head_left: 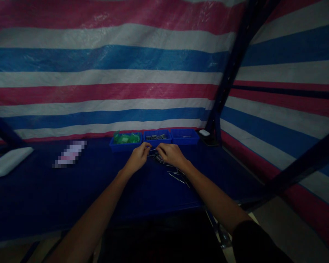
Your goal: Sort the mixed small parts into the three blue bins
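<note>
My left hand [139, 156] and my right hand [171, 153] are close together above the blue table, both with fingers pinched. A thin metal rod [152, 150] spans the narrow gap between their fingertips, and the right fingers close on its end. Whatever the left fingertips pinch is too small and dark to make out. Below and beside the right hand lies a heap of small metal parts [158, 158]. Several loose thin metal rods [177, 178] are scattered nearer the front edge, partly hidden by the right forearm.
Behind my hands stand three blue bins: one with green plastic bags [126, 138], one with small metal pieces [157, 137], one with a few thin pieces [185, 136]. A white case [204, 133] lies back right, a white object [9, 160] far left. Metal posts and striped sheeting enclose the table.
</note>
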